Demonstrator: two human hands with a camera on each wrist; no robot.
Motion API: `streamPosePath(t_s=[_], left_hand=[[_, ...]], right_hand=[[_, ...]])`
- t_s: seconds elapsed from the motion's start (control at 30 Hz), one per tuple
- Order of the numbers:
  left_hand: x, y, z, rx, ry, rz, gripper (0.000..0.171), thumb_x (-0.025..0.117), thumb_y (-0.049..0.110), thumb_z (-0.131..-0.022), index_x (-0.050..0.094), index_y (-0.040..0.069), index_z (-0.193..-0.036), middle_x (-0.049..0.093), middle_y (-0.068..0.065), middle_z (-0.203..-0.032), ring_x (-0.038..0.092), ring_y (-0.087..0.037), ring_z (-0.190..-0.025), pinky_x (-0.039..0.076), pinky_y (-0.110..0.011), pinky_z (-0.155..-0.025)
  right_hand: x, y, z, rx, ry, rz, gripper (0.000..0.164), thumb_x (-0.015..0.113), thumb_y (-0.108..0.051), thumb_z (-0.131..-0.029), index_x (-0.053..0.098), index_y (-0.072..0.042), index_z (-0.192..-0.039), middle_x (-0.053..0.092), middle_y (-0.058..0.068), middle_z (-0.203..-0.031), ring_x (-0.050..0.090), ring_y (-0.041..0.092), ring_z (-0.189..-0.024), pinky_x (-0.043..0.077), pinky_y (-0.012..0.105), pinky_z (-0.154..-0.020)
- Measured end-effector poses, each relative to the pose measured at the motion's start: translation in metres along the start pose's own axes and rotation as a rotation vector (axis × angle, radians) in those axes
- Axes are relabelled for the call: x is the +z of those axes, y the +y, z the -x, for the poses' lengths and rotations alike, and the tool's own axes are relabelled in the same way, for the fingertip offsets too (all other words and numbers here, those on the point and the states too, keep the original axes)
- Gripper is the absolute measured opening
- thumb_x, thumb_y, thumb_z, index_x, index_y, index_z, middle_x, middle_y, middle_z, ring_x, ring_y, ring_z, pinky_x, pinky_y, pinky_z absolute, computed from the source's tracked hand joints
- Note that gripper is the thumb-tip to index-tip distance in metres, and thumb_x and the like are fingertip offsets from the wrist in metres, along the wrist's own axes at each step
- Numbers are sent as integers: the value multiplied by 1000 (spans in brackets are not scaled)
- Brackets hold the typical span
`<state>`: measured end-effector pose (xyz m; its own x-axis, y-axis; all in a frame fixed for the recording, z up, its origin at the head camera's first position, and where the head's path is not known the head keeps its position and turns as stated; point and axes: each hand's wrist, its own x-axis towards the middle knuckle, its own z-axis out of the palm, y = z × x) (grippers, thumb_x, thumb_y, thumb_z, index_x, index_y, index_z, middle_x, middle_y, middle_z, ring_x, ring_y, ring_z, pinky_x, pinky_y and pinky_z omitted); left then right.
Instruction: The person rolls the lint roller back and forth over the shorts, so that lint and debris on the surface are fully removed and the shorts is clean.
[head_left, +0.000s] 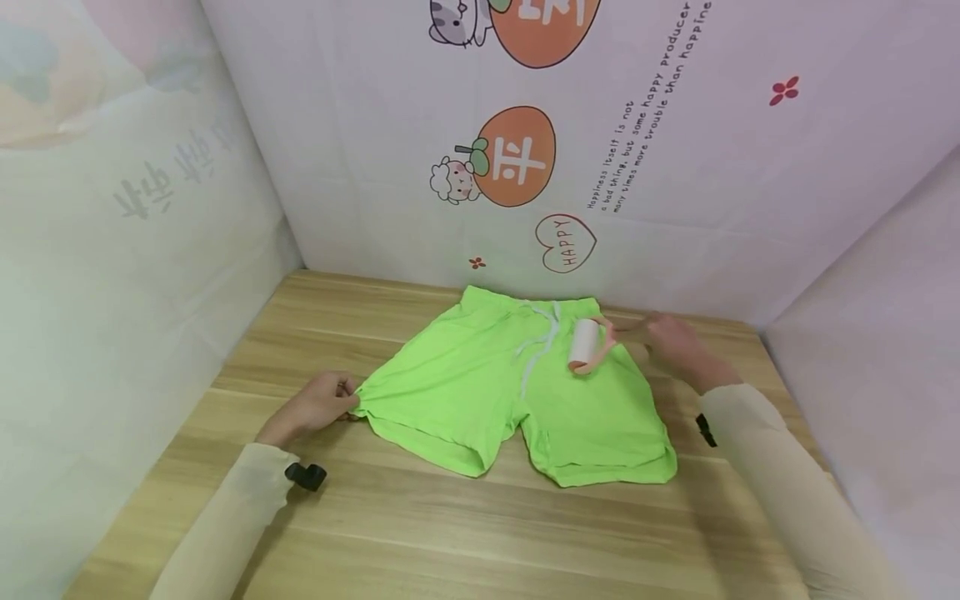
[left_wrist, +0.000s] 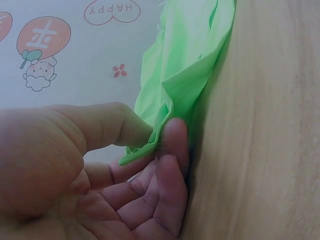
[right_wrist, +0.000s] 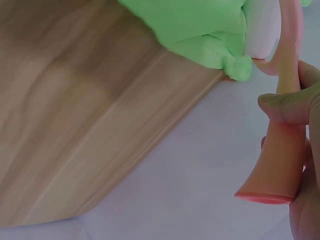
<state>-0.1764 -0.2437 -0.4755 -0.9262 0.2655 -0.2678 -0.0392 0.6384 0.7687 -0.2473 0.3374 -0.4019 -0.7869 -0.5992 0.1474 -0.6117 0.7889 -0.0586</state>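
Note:
Neon green shorts (head_left: 465,375) with a white drawstring (head_left: 551,333) lie spread on the wooden table, waistband toward the back wall. At the lower left leg corner, my left hand (head_left: 324,402) pinches the fabric between thumb and fingers; in the left wrist view the pinched shorts (left_wrist: 192,75) fold up at the fingertips. My right hand (head_left: 678,346) grips the orange handle (right_wrist: 280,160) of a lint roller (head_left: 585,343). Its white roll (right_wrist: 262,27) rests against the shorts near the waistband on the right.
The wooden table (head_left: 450,542) is enclosed by a back wall (head_left: 360,167) printed with cartoon fruit and lettering, plus pale side walls (head_left: 135,275). Its back edge runs close behind the waistband. Black wrist cameras (head_left: 306,476) sit at both sleeves.

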Motion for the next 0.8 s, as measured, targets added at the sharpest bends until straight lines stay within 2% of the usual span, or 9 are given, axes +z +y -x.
streamPosePath(t_s=[0.07, 0.13, 0.23, 0.3, 0.43, 0.57, 0.63, 0.8], left_hand=[[0, 0, 0, -1, 0, 4, 11, 58, 6, -102, 62, -3, -106, 68, -13, -97, 61, -20, -82, 52, -26, -67], [0, 0, -1, -2, -3, 6, 12, 58, 7, -102, 62, -4, -108, 68, -13, -98, 61, -20, -83, 53, -26, -68], [1, 0, -1, -7, -8, 5, 14, 58, 7, -102, 63, -4, -109, 68, -13, -98, 62, -20, -84, 53, -27, -69], [1, 0, -1, -10, -10, 6, 15, 58, 7, -102, 63, -4, -110, 68, -14, -99, 62, -20, -85, 53, -27, -69], [2, 2, 0, -9, -17, 12, 16, 58, 7, -102, 63, -5, -111, 68, -14, -99, 62, -20, -84, 53, -26, -68], [2, 3, 0, -10, -22, 14, 16, 58, 7, -102, 63, -5, -111, 68, -14, -100, 62, -20, -84, 53, -27, -68], [2, 3, 0, -13, -20, 12, 16, 58, 7, -103, 63, -5, -111, 68, -14, -100, 62, -20, -85, 53, -27, -68], [2, 4, 2, -20, -18, 14, 15, 58, 7, -102, 63, -5, -111, 68, -14, -100, 62, -21, -84, 53, -27, -68]], right_hand=[[0, 5, 11, -5, 16, -1, 64, 53, 30, -78, 78, -5, -124, 79, 17, -117, 46, 14, -66, 34, 28, -57], [-1, 7, 21, 1, 19, 2, 61, 54, 29, -79, 77, -4, -124, 78, 18, -117, 58, 20, -71, 44, 31, -59], [-3, 10, 32, -30, 48, 14, 60, 56, 30, -77, 78, -3, -123, 78, 17, -118, 72, 33, -93, 53, 42, -69], [-4, 12, 38, -47, 67, 26, 60, 59, 30, -74, 78, -2, -122, 79, 18, -116, 72, 41, -101, 57, 48, -74], [-6, 14, 49, -68, 93, 29, 62, 62, 31, -69, 79, -3, -119, 79, 16, -116, 72, 38, -97, 55, 39, -68], [-8, 14, 59, -76, 104, 35, 61, 62, 30, -71, 80, -4, -117, 79, 12, -117, 71, 30, -94, 50, 33, -62], [-10, 15, 64, -84, 111, 51, 60, 62, 29, -71, 81, -5, -116, 80, 12, -115, 73, 31, -94, 56, 38, -68], [-15, 16, 76, -50, 120, 68, 59, 64, 27, -69, 81, -5, -115, 79, 16, -110, 73, 38, -96, 60, 55, -80]])
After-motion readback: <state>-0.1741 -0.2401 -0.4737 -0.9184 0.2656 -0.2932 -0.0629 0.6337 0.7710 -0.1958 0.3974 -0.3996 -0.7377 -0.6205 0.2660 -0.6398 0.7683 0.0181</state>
